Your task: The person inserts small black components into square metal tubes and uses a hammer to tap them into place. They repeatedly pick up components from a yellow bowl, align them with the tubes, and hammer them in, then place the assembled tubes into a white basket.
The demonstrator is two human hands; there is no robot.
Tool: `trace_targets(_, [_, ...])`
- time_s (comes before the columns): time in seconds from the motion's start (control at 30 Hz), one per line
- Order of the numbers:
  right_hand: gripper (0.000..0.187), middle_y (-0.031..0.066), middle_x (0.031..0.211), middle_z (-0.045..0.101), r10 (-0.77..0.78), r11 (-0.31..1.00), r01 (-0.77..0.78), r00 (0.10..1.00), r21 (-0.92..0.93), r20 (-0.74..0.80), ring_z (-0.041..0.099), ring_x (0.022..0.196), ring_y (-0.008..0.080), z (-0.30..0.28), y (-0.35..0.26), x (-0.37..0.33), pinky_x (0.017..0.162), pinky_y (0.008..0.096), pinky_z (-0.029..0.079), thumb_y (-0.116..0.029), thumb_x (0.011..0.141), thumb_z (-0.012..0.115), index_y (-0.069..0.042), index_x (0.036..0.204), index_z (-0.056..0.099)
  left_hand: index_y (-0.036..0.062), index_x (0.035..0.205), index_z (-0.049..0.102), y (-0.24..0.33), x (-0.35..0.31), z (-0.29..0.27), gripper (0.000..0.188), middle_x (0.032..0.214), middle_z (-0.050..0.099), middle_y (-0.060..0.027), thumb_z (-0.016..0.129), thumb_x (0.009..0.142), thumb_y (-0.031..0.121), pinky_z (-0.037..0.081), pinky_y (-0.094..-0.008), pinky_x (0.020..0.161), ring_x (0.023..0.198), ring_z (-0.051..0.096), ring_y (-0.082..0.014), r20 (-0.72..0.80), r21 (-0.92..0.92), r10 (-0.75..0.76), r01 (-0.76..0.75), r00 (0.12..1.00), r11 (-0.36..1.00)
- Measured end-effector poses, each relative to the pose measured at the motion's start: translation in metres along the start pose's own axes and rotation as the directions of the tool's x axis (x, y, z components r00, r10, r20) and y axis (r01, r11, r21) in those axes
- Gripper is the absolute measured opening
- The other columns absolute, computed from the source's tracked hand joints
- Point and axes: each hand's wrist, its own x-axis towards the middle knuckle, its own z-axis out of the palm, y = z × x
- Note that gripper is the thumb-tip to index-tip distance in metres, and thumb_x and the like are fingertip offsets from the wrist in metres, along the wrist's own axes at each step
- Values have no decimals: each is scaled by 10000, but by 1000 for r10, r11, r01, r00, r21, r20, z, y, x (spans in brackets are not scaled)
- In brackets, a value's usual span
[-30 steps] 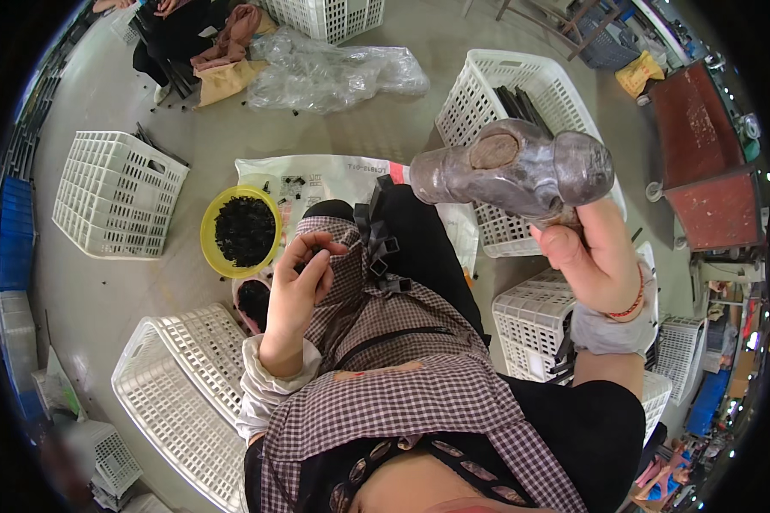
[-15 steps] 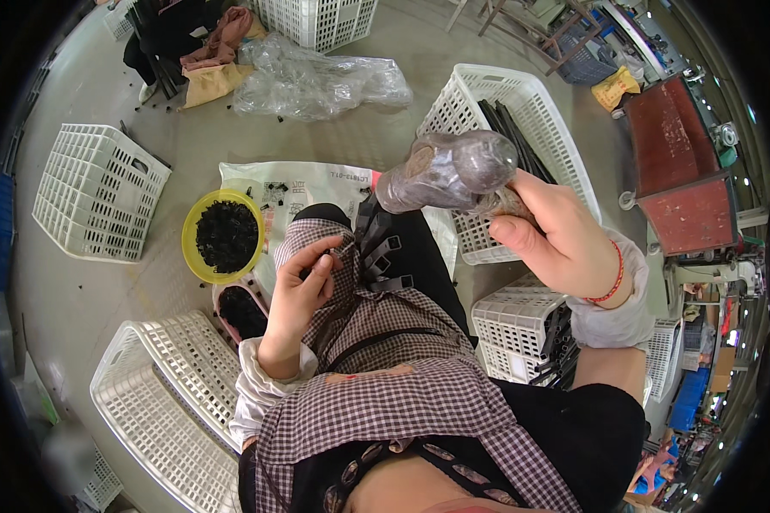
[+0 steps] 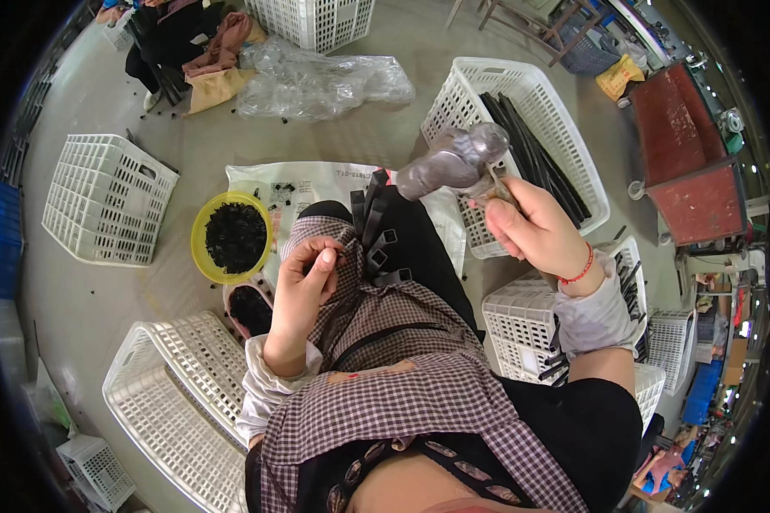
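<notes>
My right hand (image 3: pixel 535 224) is wrapped round the handle of a hammer (image 3: pixel 455 161), whose bulky grey head looks covered in wrapping. The head is raised over my lap and points left. My left hand (image 3: pixel 310 278) is closed in a pinch above my left thigh. Whatever its fingertips hold is too small or hidden to name. Just right of those fingertips, several black square tubes (image 3: pixel 371 218) lie across my lap, their hollow ends toward me. Left of my knee stands a yellow bowl (image 3: pixel 198 255) full of small black parts, with a smaller pinkish container (image 3: pixel 265 289) of black parts beside it.
A white crate (image 3: pixel 592 162) holding long black strips stands ahead right, and another crate (image 3: pixel 522 329) is by my right hip. Empty white crates (image 3: pixel 103 201) stand at left. Clear plastic film (image 3: pixel 334 85) lies ahead. A person (image 3: pixel 158 47) sits at far left.
The hammer has moved slightly, its head now a little farther from me. My left hand stays at the tubes, and the whole view has shifted a little.
</notes>
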Motion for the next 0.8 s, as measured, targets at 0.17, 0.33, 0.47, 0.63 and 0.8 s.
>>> trace_targets(0.17, [249, -40, 629, 468, 126, 983, -122, 992, 134, -22, 409, 480, 24, 2, 36, -23, 439, 204, 341, -252, 991, 520, -13, 924, 527, 14, 1032, 621, 7, 1, 4, 180, 804, 575, 28, 670, 892, 116, 301, -150, 473, 572, 419, -21, 35, 42, 7, -9, 999, 999])
trace_targets(0.33, [245, -41, 621, 468, 200, 969, -194, 979, 155, -26, 409, 491, 22, 7, 59, -37, 448, 206, 342, -243, 983, 531, -8, 911, 530, 25, 987, 621, 18, 7, 24, 254, 895, 636, 4, 759, 774, 23, 411, -173, 611, 694, 484, -39, 2, 259, 209, -202, 978, 944])
trace_targets(0.47, [242, -27, 628, 470, 219, 962, -211, 975, 173, -27, 416, 537, 36, 7, 71, -44, 483, 224, 360, -227, 973, 544, 10, 924, 540, 31, 932, 629, 27, 12, 34, 263, 916, 665, -12, 773, 719, -19, 448, -207, 670, 730, 527, -68, 128, 514, 365, -377, 922, 771])
trace_targets(0.63, [260, 3, 670, 494, 174, 972, -163, 983, 169, -52, 427, 596, 71, 3, 81, -50, 535, 252, 389, -229, 968, 550, 29, 946, 540, 21, 929, 644, 37, 16, 49, 256, 921, 693, -31, 763, 709, -32, 457, -214, 669, 722, 539, -79, 193, 647, 350, -388, 916, 656])
trace_targets(0.8, [322, 32, 682, 520, 181, 972, -171, 982, 161, -46, 449, 609, 83, 0, 95, -54, 559, 256, 408, -290, 968, 555, 33, 967, 540, 16, 939, 653, 38, 19, 52, 260, 928, 701, -26, 752, 707, -48, 460, -218, 657, 692, 531, -82, 202, 683, 321, -368, 925, 631])
